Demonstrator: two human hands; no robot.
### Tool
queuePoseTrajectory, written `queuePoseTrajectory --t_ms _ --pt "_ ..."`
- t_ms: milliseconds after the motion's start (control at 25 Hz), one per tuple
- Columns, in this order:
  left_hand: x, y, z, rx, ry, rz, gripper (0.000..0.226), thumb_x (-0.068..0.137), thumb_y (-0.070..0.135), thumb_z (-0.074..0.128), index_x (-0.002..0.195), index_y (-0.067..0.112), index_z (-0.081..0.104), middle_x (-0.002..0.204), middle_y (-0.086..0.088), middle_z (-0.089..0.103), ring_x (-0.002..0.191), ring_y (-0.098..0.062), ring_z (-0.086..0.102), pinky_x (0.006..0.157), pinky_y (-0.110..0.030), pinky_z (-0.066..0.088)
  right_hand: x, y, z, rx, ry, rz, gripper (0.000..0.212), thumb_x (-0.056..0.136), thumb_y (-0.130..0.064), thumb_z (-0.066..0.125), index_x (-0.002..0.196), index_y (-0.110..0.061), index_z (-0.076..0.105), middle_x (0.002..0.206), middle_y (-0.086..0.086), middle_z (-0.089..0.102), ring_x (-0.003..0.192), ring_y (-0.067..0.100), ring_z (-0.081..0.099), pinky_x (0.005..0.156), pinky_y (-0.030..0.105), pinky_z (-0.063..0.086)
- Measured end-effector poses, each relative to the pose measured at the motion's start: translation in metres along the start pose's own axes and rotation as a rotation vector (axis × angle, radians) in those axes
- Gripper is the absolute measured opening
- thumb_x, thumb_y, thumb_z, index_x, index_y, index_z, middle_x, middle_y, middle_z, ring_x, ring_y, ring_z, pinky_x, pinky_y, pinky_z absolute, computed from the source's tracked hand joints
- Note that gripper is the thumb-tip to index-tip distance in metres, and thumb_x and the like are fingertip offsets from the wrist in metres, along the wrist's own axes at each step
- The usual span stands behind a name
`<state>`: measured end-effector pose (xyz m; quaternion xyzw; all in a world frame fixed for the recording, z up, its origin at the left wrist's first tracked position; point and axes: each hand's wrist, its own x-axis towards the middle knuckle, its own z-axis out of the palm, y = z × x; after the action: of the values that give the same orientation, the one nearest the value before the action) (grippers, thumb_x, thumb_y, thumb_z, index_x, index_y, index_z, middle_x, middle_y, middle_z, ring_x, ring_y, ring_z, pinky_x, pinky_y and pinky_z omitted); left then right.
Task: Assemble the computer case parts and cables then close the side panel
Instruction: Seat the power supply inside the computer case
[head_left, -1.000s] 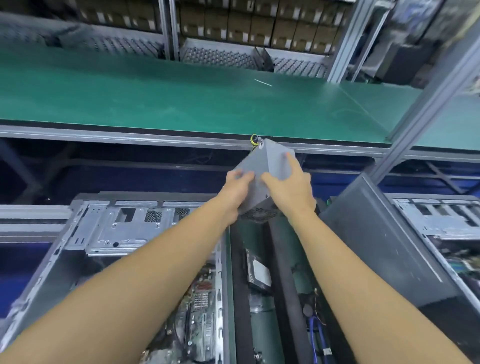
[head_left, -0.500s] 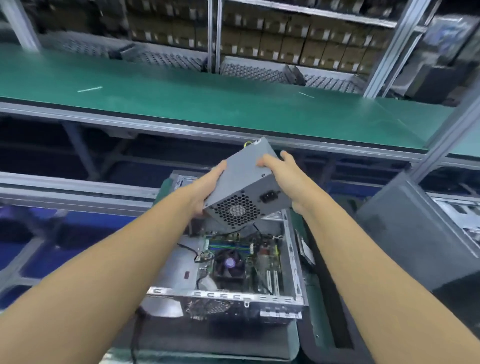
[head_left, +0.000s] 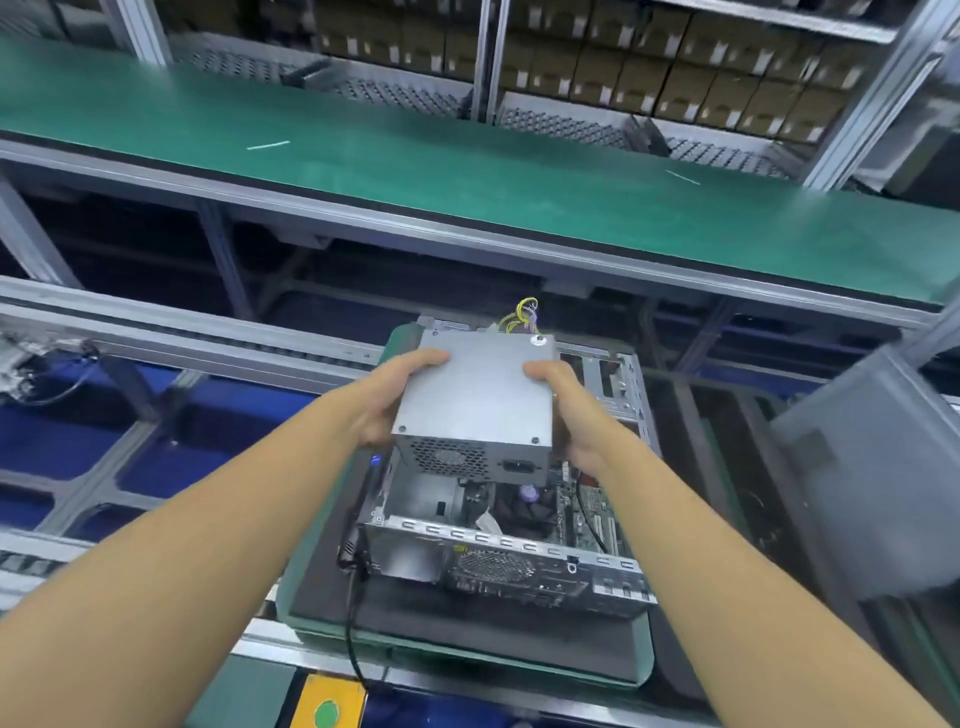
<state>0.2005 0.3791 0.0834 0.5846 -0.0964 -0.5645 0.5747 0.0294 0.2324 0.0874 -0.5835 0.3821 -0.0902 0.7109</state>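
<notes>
Outstretched left hand (head_left: 385, 404) and right hand (head_left: 581, 415) clamp the power supply (head_left: 478, 395) above the case (head_left: 519, 569).

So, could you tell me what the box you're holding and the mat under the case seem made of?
Box: likely sheet metal, matte grey, with screws and punched vent holes. Mat: probably foam or rubber, dull black.

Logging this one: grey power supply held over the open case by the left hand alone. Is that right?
Not alone: the head view shows left hand and right hand both gripping the power supply over the open case.
</notes>
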Motion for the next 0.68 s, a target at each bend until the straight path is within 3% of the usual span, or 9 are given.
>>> queuePoseTrajectory --t_ms 80,160,240,320,400,520,600,680 --pt "-0.013 0.014 0.006 0.080 0.009 0.056 0.039 0.086 0.041 0.067 0.115 0.015 0.065 0.098 -0.009 0.075 0.077 -0.026 0.072 0.064 -0.036 0.059 0.003 0.015 0.002 0.249 -0.084 0.103 0.051 0.076 -0.051 0.065 0.116 -0.019 0.063 0.103 0.010 0.076 0.082 0.027 0.073 0.075 0.040 0.059" --pt "-0.025 0.027 0.018 0.168 0.155 0.157 0.049 0.079 0.037 0.074 0.123 0.022 0.058 0.106 -0.010 0.073 0.081 -0.027 0.072 0.064 -0.038 0.059 0.007 0.024 0.006 0.354 -0.138 0.134 0.044 0.088 -0.043 0.057 0.120 -0.014 0.063 0.101 0.012 0.076 0.081 0.028 0.073 0.069 0.038 0.059" --pt "-0.035 0.034 0.030 0.346 0.358 0.274 0.058 0.068 0.040 0.080 0.120 0.034 0.054 0.109 -0.006 0.067 0.089 -0.026 0.069 0.070 -0.036 0.058 0.011 0.024 0.012 0.223 -0.147 0.108 0.039 0.094 -0.030 0.053 0.128 -0.012 0.058 0.114 0.012 0.069 0.096 0.028 0.066 0.084 0.041 0.054" --pt "-0.040 0.034 0.038 0.739 0.556 0.298 0.070 0.059 0.052 0.074 0.123 0.045 0.047 0.113 -0.004 0.053 0.104 -0.027 0.054 0.085 -0.039 0.051 0.011 0.015 0.020 -0.077 -0.035 0.049 0.036 0.096 -0.025 0.057 0.130 -0.015 0.050 0.122 0.008 0.059 0.104 0.024 0.057 0.092 0.042 0.049" --pt "-0.044 0.028 0.047 0.974 0.675 0.275 0.076 0.058 0.061 0.067 0.128 0.046 0.039 0.116 -0.008 0.043 0.111 -0.029 0.039 0.089 -0.041 0.043 0.003 -0.004 0.031 -0.254 0.079 0.012 0.050 0.090 -0.041 0.062 0.132 -0.021 0.044 0.127 0.002 0.053 0.109 0.021 0.058 0.089 0.043 0.056" --pt "-0.037 0.012 0.061 1.086 0.673 0.227 0.078 0.064 0.069 0.056 0.131 0.036 0.036 0.119 -0.011 0.043 0.121 -0.034 0.036 0.087 -0.046 0.041 -0.010 -0.033 0.051 -0.279 -0.071 0.067 0.093 0.067 -0.072 0.063 0.147 -0.040 0.029 0.134 0.001 0.047 0.109 0.035 0.060 0.069 0.048 0.062" --pt "-0.029 -0.003 0.070 1.179 0.689 0.197 0.073 0.069 0.067 0.055 0.130 0.031 0.035 0.118 -0.010 0.044 0.122 -0.031 0.036 0.085 -0.047 0.041 -0.014 -0.040 0.061 -0.324 -0.138 0.111 0.110 0.061 -0.076 0.070 0.153 -0.046 0.017 0.142 0.001 0.040 0.111 0.043 0.060 0.066 0.054 0.061" --pt "-0.023 -0.018 0.077 1.249 0.734 0.193 0.070 0.070 0.060 0.059 0.128 0.028 0.034 0.117 -0.008 0.043 0.119 -0.028 0.036 0.077 -0.043 0.039 -0.011 -0.033 0.066 -0.319 -0.133 0.144 0.106 0.070 -0.068 0.076 0.154 -0.037 0.019 0.148 0.000 0.037 0.111 0.041 0.063 0.078 0.064 0.056"
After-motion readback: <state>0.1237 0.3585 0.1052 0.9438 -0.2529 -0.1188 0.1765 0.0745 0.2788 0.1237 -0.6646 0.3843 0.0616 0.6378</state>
